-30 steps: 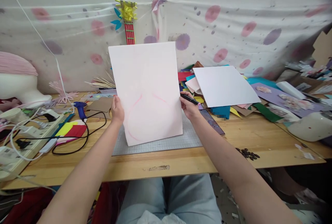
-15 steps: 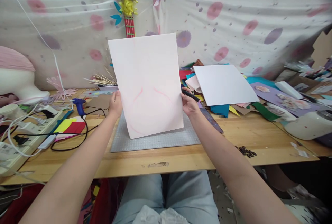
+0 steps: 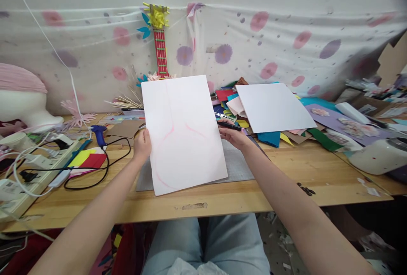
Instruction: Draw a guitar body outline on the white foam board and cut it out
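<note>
A white board (image 3: 187,152) with faint pink curved lines drawn on it leans back at a slant above the grey cutting mat (image 3: 241,169). My left hand (image 3: 142,144) grips its left edge, thumb on the front and the other fingers behind. At the opposite edge is my right hand (image 3: 234,136), with a black pen (image 3: 229,126) held in it. Those fingers reach the board's right edge, and their tips are partly hidden behind it.
Left are a blue glue gun (image 3: 99,135), its black cord and a white power strip (image 3: 41,169). A second white board (image 3: 276,107) rests on coloured sheets to the right. Small black pieces (image 3: 305,189) lie near the front edge. A red guitar-like neck (image 3: 161,52) stands behind.
The drawn-on board has come down and tipped further back, its lower edge nearer to me. Both hands went down slightly with it. The pink lines show more clearly.
</note>
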{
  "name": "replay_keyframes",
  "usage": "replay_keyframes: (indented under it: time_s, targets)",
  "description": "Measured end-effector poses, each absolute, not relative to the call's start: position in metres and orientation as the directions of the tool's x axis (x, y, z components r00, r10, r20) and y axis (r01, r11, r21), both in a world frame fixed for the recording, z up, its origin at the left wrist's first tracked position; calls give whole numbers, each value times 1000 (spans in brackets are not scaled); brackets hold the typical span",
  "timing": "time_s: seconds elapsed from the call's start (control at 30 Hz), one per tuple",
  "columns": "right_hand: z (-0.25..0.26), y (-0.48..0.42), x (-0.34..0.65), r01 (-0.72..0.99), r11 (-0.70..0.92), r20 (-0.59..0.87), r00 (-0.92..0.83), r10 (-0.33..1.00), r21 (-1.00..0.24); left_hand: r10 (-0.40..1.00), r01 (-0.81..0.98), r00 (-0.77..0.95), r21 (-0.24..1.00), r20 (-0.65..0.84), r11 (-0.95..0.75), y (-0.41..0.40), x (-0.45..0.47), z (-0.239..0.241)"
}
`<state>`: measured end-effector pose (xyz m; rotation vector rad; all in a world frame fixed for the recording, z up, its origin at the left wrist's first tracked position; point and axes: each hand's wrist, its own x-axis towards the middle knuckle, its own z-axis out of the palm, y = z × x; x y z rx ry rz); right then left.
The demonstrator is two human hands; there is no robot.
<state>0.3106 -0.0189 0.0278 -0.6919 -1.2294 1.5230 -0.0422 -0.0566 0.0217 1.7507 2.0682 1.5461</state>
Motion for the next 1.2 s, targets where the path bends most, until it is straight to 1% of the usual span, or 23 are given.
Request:
replay_keyframes:
  time_s: [0.1, 0.2, 0.27, 0.3, 0.37, 0.5, 0.67, 0.73, 0.83, 0.93, 1.0, 1.07, 1.2]
  targets:
    - [25, -17, 312, -348, 55, 149, -250, 957, -936, 754, 739, -371, 664, 542, -114, -57, -43, 21]
    - [26, -11, 315, -404, 100, 131, -49, 990, -909, 760, 718, -360, 680, 541, -145, -56, -43, 23]
    - [28, -7, 319, -442, 155, 121, 104, 987, -883, 764, 699, -347, 693, 545, -177, -56, -43, 22]
    - [29, -5, 321, -454, 183, 122, 160, 980, -872, 765, 687, -343, 700, 546, -192, -57, -43, 22]
    - [30, -3, 326, -460, 223, 134, 219, 967, -859, 767, 662, -342, 718, 543, -213, -59, -43, 21]
    - [31, -4, 329, -446, 241, 151, 227, 962, -862, 785, 631, -327, 740, 525, -232, -63, -42, 19]
    - [30, -9, 325, -450, 212, 178, 118, 977, -867, 777, 632, -374, 752, 507, -187, -61, -42, 19]
    - [30, -9, 324, -462, 213, 183, 110, 977, -861, 774, 645, -374, 743, 511, -179, -59, -43, 19]
    - [31, -8, 321, -432, 261, 211, 160, 964, -864, 769, 666, -364, 724, 525, -179, -56, -44, 21]
    - [35, -11, 315, -344, 347, 281, 227, 932, -872, 764, 693, -367, 704, 531, -157, -53, -41, 23]
    - [39, -14, 309, -320, 387, 316, 253, 914, -865, 761, 700, -376, 700, 528, -140, -53, -38, 24]
    - [44, -16, 306, -356, 400, 315, 275, 909, -844, 763, 693, -381, 708, 523, -139, -52, -35, 26]
    - [47, -8, 320, -497, 403, 261, 331, 907, -768, 763, 671, -364, 719, 535, -184, -54, -26, 29]
